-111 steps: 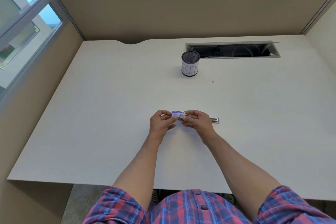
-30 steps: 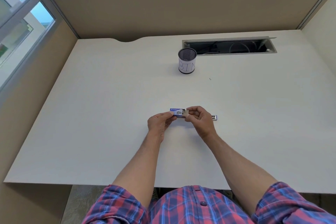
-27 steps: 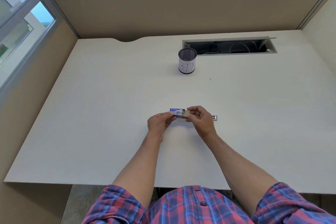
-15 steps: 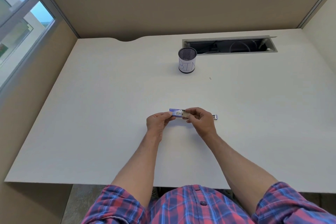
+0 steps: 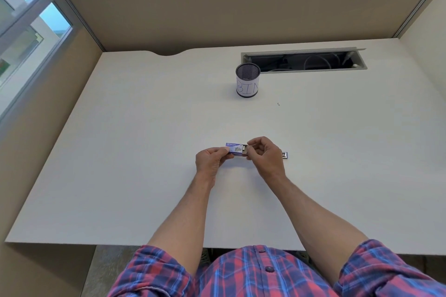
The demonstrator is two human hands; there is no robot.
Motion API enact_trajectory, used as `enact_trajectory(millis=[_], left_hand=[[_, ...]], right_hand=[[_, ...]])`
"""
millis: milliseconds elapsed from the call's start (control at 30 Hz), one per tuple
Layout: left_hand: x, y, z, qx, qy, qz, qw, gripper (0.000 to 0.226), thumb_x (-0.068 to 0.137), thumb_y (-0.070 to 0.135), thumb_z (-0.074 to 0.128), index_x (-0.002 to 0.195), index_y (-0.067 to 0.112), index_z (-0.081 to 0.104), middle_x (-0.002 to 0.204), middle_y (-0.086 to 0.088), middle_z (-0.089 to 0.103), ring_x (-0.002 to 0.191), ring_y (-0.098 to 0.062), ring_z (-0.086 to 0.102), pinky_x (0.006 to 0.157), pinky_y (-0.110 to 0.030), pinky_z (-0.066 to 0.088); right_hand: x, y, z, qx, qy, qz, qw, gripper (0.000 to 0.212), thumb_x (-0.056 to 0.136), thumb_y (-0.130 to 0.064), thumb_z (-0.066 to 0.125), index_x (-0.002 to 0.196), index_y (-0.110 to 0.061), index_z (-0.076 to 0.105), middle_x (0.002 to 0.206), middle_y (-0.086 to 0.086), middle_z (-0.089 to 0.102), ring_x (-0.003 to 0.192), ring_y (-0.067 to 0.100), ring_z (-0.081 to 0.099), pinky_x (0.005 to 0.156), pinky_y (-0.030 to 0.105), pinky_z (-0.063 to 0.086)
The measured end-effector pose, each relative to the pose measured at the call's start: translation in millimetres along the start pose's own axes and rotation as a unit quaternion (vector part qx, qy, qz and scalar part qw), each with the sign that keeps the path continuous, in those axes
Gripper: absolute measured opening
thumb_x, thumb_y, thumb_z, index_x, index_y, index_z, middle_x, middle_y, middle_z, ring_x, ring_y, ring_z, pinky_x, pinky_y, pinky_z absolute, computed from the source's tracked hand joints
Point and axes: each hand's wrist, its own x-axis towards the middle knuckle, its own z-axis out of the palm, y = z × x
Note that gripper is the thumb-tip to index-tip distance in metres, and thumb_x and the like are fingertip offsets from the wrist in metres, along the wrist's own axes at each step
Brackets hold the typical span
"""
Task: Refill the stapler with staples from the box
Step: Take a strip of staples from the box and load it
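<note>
— Where's the staple box (image 5: 234,149) right now?

— Just below the frame's centre, held above the desk (image 5: 120,152). Its long axis runs left to right across the picture. The left hand (image 5: 210,160) pinches its left end; the right hand (image 5: 264,153) has curled fingers at the right end, where the inner tray (image 5: 244,149) pokes out.

— And the stapler (image 5: 284,155)?

— Only a metal end shows, on the desk just right of the right hand, mostly hidden behind it. It seems to lie along the same line.

— So which hand goes for it?

— The right, I'd judge; it's much the nearer, once it has drawn the staples out rightward.
</note>
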Motion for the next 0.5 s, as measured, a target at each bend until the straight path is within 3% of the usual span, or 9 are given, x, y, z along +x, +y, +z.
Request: enact_trajectory(millis=[133,300,500], left_hand=[[-1.7,1.1,0.5,0.019,0.0,0.013,1.0,0.016,0.085,0.01,0.082,0.076,0.0,0.073,0.087,-0.022,0.078,0.073,-0.027,0.078,0.07,-0.026,0.06],[-2.2,1.1,-0.2,0.017,0.003,0.015,1.0,0.015,0.083,0.007,0.083,0.074,-0.001,0.074,0.082,-0.02,0.077,0.069,-0.029,0.077,0.069,-0.026,0.061],[1.6,2.2,-2.0,0.031,0.017,0.019,0.999,0.013,0.083,0.004,0.082,0.077,-0.005,0.075,0.082,-0.023,0.075,0.065,-0.026,0.074,0.073,-0.027,0.06]], right_hand=[[0.6,-1.3,0.3,-0.019,-0.005,-0.011,1.0,0.017,0.089,-0.008,0.068,0.089,-0.024,0.071,0.08,-0.001,0.077,0.078,0.018,0.076,0.076,0.043,0.065],[0.5,-1.4,-0.3,-0.046,-0.017,-0.018,0.999,0.016,0.091,-0.007,0.066,0.092,-0.022,0.072,0.082,-0.003,0.078,0.078,0.019,0.076,0.079,0.046,0.064],[-2.6,-2.4,-2.2,-0.144,-0.02,-0.111,0.983,0.021,0.086,-0.004,0.067,0.086,-0.024,0.075,0.083,-0.01,0.074,0.069,0.007,0.068,0.063,0.021,0.052]])
